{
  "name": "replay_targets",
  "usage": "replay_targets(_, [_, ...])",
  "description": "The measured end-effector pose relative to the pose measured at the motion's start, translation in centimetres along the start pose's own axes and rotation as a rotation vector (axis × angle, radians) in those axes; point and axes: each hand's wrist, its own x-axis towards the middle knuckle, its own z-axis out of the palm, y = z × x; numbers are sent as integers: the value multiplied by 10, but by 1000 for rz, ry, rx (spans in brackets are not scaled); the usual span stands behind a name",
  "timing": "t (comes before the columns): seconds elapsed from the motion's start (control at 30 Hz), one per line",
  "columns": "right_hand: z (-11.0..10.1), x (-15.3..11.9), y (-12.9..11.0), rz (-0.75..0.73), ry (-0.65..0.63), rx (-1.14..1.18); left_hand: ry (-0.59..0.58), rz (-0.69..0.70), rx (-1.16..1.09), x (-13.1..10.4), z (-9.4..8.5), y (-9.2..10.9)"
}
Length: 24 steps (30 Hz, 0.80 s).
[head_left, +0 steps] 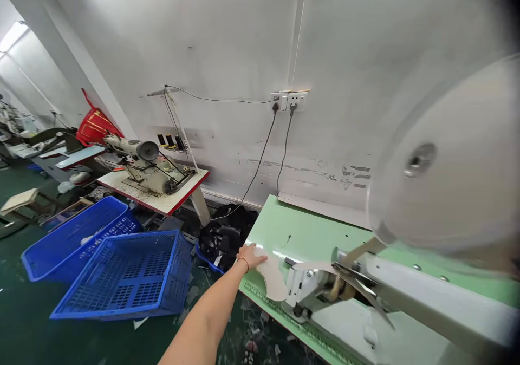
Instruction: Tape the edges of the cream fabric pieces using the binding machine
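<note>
Green tabletop [304,227], ruler [260,293] illegible; left grip [251,256] touches pale piece [273,279].

Lower left: two blue plastic crates [175,278]. On red-edged table [189,191] left of centre: one sewing machine [152,174]; above, three thread cones [170,141]. Upper centre: two plugs [275,106]. Lower centre: one left hand [251,256], one pale panel [273,278].

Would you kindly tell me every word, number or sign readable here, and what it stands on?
No text can be read.
Ruler strip on the green table: fine markings, too small to read.
Wall: dark marks, none legible as letters.
Pale piece at the left hand: no lettering visible.
</note>
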Motion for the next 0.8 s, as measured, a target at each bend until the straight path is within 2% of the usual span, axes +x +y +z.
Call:
replay_targets(0.07, [27,11,-10,-109,-46,-201,-26,18,-9,5,4,-6])
replay_targets(0.13, [57,38,-24,-263,-74,-448,-41,31,-26,7,8,-12])
replay_targets(0.23, [96,88,-44,-289,-25,-607,-67,54,-49,9,10,-18])
replay_targets(0.3, [111,109,-51,-266,-16,-688,-81,74,-61,12,11,-21])
replay_targets(0.43, [115,114,-54,-237,-32,-802,-103,95,-77,21,13,-23])
replay_targets(0.57, [109,109,-54,-204,-44,-866,-128,91,-92,27,12,-21])
replay_targets(0.8, [93,106,-64,-142,-139,-874,-147,81,-103,29,8,-17])
